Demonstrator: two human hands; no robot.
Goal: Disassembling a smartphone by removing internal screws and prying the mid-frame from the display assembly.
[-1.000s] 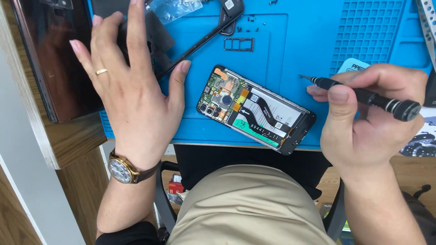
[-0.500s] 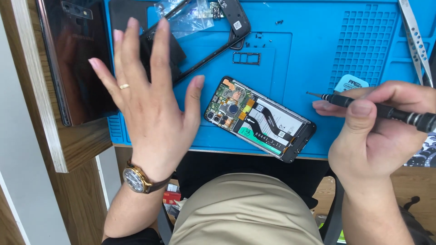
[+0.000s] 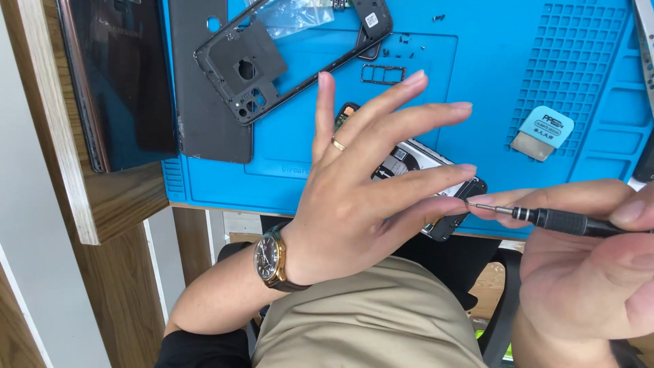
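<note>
Opened phone [image 3: 436, 177] lies on the blue mat [image 3: 518, 82] near the bench's front edge, back off, boards exposed, mostly hidden behind the left hand [image 3: 361, 197]. Step in hand looks like screw work on the phone's lower end: the screwdriver [image 3: 545, 218] tip sits just at that hand's lowest fingertip, right over the phone's bottom corner; can't tell if a screw is on the tip. Judgement: any next move calls for a steady tip and a clear view of the screw site, which the left hand blocks now. Right hand [image 3: 586, 272] has a closed pinch grip on the screwdriver handle, thumb on top. Left hand holds nothing: fingers spread wide, palm hovering above the phone, ring and watch [image 3: 271, 257] showing. Further out: black midframe [image 3: 286, 54] and dark back cover [image 3: 204, 102] at the mat's far left, a second dark phone [image 3: 116, 82] on the wooden bench [image 3: 129, 197] beside them, pale blue scraper [image 3: 545, 131] to the right, loose screws near the mat's top.
</note>
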